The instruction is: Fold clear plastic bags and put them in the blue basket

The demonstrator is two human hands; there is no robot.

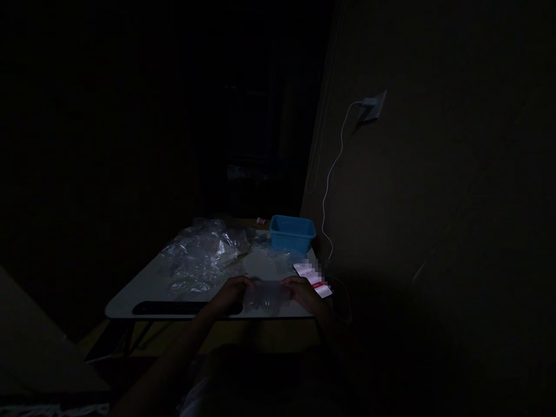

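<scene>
Between my two hands a clear plastic bag (pixel 267 294) is stretched out above the near edge of the white table (pixel 134 288). My left hand (pixel 234 289) pinches its left upper corner, and my right hand (pixel 299 288) pinches the right one. Both hands are closed on the plastic. A large heap of crumpled clear plastic bags (pixel 208 249) lies on the table's left side, beyond my left hand. Just past my right hand is a white and red printed card (pixel 319 284), partly blurred out. The dim light hides fine detail.
A blue plastic basin (pixel 292 234) stands at the table's back right, with more clear plastic around it. A small red and white item (pixel 260 221) is behind. A long dark slot (pixel 174 308) runs along the near edge. A white cable (pixel 325 197) hangs from a wall socket (pixel 373 107).
</scene>
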